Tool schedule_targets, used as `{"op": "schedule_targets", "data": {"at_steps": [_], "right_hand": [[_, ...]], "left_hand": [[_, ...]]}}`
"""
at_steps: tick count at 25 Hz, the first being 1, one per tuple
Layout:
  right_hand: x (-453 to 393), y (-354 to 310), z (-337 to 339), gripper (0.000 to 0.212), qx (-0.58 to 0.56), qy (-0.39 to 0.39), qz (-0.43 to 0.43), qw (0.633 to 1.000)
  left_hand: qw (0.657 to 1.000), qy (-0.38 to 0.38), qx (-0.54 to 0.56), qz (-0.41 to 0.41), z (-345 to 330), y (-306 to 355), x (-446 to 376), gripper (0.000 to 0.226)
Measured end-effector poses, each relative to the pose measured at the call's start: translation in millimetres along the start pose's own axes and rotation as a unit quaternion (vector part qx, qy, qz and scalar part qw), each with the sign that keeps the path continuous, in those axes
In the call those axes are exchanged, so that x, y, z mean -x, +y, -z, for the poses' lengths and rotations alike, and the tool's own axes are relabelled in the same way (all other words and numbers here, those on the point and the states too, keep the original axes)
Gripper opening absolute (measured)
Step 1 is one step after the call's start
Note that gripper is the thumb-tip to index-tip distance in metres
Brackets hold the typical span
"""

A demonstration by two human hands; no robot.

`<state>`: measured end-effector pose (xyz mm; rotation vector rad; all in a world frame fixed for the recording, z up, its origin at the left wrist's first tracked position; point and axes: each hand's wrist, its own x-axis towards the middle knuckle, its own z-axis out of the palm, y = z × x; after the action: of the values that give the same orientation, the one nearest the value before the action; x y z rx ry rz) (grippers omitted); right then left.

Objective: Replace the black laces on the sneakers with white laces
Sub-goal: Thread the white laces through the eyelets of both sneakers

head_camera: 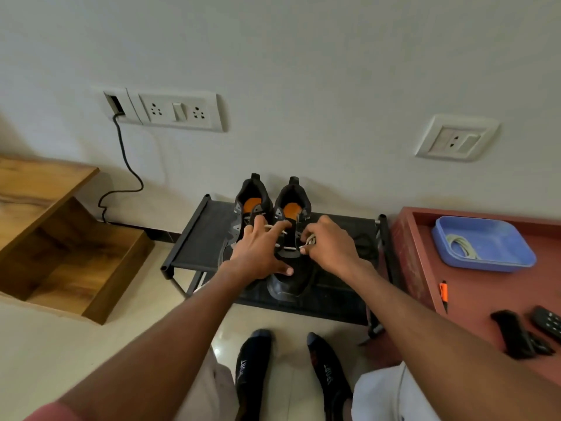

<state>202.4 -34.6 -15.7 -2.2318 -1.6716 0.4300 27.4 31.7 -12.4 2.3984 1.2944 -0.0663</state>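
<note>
A pair of black mesh sneakers with orange insoles (pixel 273 214) was set side by side on a low black fabric-topped shoe rack (pixel 200 238) against the wall, heels toward the wall and toes toward the camera. The right-hand black sneaker (pixel 291 278) was partly threaded with a white flat lace (pixel 288 248): pale bars were seen crossing its tongue at the lower eyelets, and a loose bunch of the same lace was gathered at its right side. The left-hand black sneaker (pixel 252 202) was largely hidden below its collar. A second coiled white lace (pixel 463 246) was lying in a shallow blue plastic tray (pixel 516 256).
</note>
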Motion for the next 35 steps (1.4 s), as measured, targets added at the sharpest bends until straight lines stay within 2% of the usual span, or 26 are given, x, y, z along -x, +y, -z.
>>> {"op": "schedule_targets", "data": {"at_steps": [3,6,10,13,15,17,19,21,24,26,28,31,33,35], "right_hand": [[-9.0,2.7,-0.7,0.011,0.015,-0.023,0.003,1.0],[-5.2,5.9,1.6,0.01,0.024,-0.03,-0.017,0.999],[-5.0,23.1,15.9,0.006,0.052,0.007,-0.112,0.992],[-1.0,45.2,33.0,0.015,0.081,0.026,-0.21,0.974],[4.0,49.2,36.2,0.023,0.095,0.02,-0.234,0.967],[6.0,43.7,35.3,0.02,0.094,0.027,-0.223,0.97],[4.4,41.5,32.8,0.013,0.056,0.01,-0.183,0.981],[4.8,40.8,33.3,0.017,-0.017,-0.007,-0.16,0.987],[5.4,26.7,41.2,0.017,-0.2,0.024,-0.133,0.971],[9.1,6.0,49.1,0.022,-0.332,0.03,-0.103,0.937],[11.8,-10.4,57.2,0.026,-0.412,0.048,-0.075,0.907],[17.9,-30.7,77.3,0.029,-0.491,0.093,-0.047,0.865],[23.1,-42.7,99.9,0.027,-0.51,0.127,-0.03,0.85],[28.6,-58.9,130.1,0.022,-0.516,0.153,-0.012,0.843]], "left_hand": [[0.999,-0.019,-0.021,-0.014,-0.6,-7.6,-11.8,0.114],[0.998,-0.017,-0.057,-0.02,-1.3,-8.6,-17.4,0.113],[0.998,-0.001,-0.065,-0.015,-2.8,-7.4,-14.8,0.109],[0.999,-0.004,-0.052,-0.013,-0.9,-6.8,-14.4,0.106],[0.999,-0.006,-0.05,-0.013,-0.2,-4.8,-14.2,0.105],[0.999,-0.005,-0.046,-0.012,0.4,-3.6,-12.3,0.104],[0.999,-0.008,-0.035,-0.012,1.2,-5.9,-12.6,0.105],[0.999,-0.021,-0.023,-0.028,2.5,-8.9,-14.9,0.106],[0.994,-0.009,0.102,-0.047,8.8,-6.6,-13.2,0.09],[0.977,0.047,0.208,-0.029,21.9,2.3,-12.7,0.06],[0.954,0.105,0.28,0.009,38.4,13.1,-11.0,0.025],[0.896,0.161,0.414,0.007,59.6,20.4,3.3,0.023],[0.846,0.186,0.5,-0.022,77.3,29.2,20.4,0.019],[0.81,0.219,0.542,-0.056,105.9,44.3,35.1,0.019]]}}
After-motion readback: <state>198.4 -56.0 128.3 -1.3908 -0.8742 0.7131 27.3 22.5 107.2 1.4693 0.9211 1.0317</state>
